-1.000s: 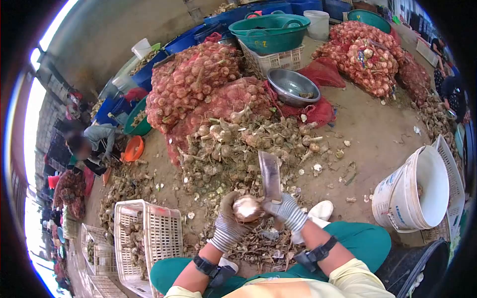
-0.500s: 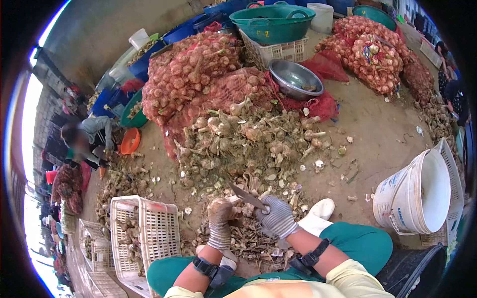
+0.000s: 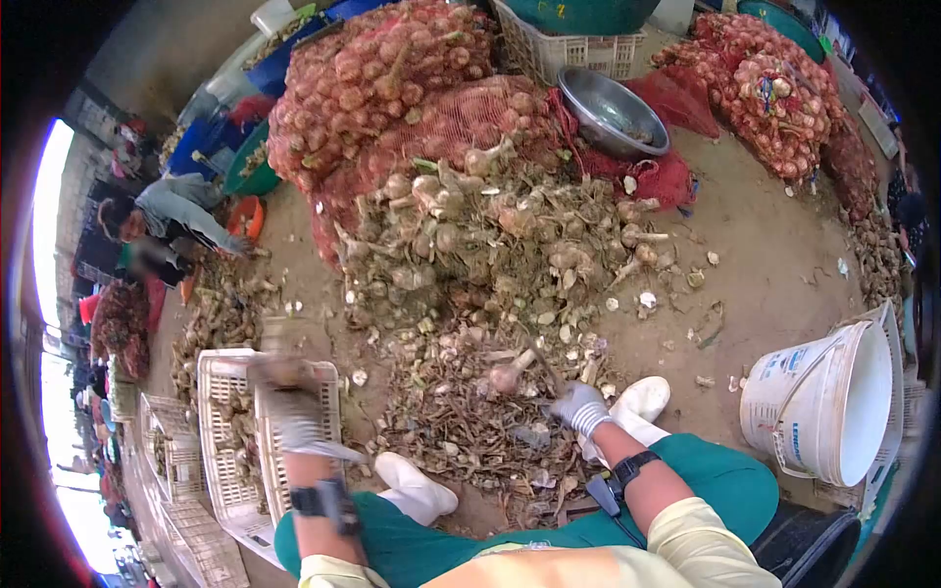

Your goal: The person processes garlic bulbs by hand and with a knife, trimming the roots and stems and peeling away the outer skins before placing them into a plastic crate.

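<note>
My left hand (image 3: 286, 397), in a striped glove and smeared by motion, is over the near side of a white plastic crate (image 3: 218, 461). Its fingers are too blurred to read. Garlic bulbs lie inside that crate. My gloved right hand (image 3: 581, 406) is closed around a knife, and the dark, blurred blade (image 3: 545, 367) points up and away from me. Between my boots spreads a heap of dry garlic trimmings (image 3: 461, 412). A garlic bulb with a stem stub (image 3: 508, 376) lies on it. Beyond is a pile of untrimmed garlic (image 3: 480, 235).
Red mesh sacks of garlic (image 3: 377, 73) stand behind the pile, beside a metal basin (image 3: 613, 113). A white bucket (image 3: 784, 397) leans on its side at my right. Another person (image 3: 176, 211) bends over garlic at the left. More white crates (image 3: 201, 539) stand at the left.
My left hand has swung left from beside the knife to the crate. My right hand, still with the knife, has shifted slightly right. The view has tilted down, and the other person has leaned forward.
</note>
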